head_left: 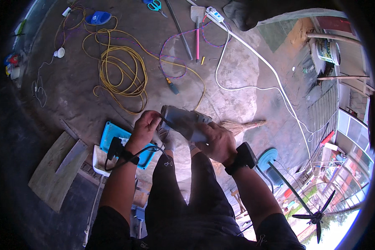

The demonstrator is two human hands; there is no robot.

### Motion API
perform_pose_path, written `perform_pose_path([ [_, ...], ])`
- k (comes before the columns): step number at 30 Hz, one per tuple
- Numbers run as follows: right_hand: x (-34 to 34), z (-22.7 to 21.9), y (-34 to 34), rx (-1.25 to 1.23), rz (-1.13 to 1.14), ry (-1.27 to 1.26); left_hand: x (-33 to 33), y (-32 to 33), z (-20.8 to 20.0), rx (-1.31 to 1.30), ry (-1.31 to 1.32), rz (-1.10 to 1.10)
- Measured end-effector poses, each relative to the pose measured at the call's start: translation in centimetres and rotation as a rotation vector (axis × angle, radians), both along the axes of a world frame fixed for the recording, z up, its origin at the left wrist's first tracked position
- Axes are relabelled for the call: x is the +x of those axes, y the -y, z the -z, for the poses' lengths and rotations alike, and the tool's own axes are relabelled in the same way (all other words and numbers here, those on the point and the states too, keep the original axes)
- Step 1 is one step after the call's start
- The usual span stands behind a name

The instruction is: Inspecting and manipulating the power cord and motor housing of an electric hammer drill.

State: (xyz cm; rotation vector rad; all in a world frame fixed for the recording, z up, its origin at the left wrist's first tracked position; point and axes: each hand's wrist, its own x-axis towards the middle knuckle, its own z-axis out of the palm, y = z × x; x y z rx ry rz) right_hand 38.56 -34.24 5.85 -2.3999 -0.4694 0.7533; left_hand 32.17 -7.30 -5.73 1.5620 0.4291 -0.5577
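In front of my legs is a grey, roughly cylindrical casing [181,121], tilted with its right end lower. My right hand [218,141] is closed around that lower end. At the upper left end my left hand [145,128] is closed, its fingertips pinched together beside the casing. Whatever they hold is too small and dark to make out. Just beyond the casing, a screwdriver with a dark teal handle [173,86] lies on the floor.
A coiled yellow cable [127,79] spreads across the floor ahead. Farther off lie a pink-handled scraper [197,39], a dark metal rod [181,31], teal scissors [155,6] and a white power strip [215,15]. A straw broom [242,126] and standing fan [316,216] are at right; a blue tray [109,132] at left.
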Motion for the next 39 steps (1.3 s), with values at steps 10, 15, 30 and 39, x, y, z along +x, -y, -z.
perform_pose_path([
  [10,1.0,1.1,2.3,0.036,-0.137,-0.023,8.3,0.1,0.7,0.113,0.376,0.335],
  [15,1.2,0.8,3.2,0.087,-0.256,-0.022,11.0,3.7,-0.3,-0.175,0.260,0.454],
  [30,0.4,1.0,3.1,0.117,-0.217,-0.007,9.5,7.1,1.3,-0.301,0.051,0.700],
  [39,1.0,1.0,2.9,0.089,-0.229,-0.045,9.6,7.6,1.7,-0.053,0.149,0.814],
])
